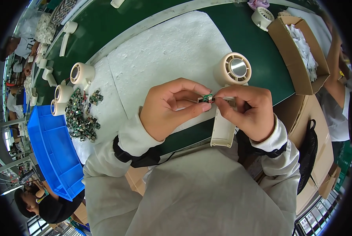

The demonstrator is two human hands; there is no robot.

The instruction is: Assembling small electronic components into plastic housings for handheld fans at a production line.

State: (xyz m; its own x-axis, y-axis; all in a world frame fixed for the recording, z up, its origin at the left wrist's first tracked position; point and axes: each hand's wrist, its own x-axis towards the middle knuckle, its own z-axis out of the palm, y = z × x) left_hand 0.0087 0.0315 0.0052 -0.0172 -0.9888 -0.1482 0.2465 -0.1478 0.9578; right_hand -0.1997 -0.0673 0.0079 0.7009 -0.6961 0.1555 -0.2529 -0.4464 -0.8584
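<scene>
Over the foam sheet's near edge, my left hand (170, 106) pinches a small green circuit board (207, 98) between thumb and fingertips. My right hand (248, 110) is closed at the board's right side; its fingertips meet at a small dark bit too tiny to name. Beneath the right hand lies a cream handheld fan body, its round head (237, 67) with a silver centre beyond the knuckles. The hollow handle (224, 128) of that fan points toward me, partly hidden by my fingers.
White foam sheet (164, 47) covers the green bench. At left are a heap of circuit boards (79, 116), a blue divided tray (56, 153) and several cream fan heads (81, 74). A cardboard box (288, 49) with white pieces stands right; other people are at both sides.
</scene>
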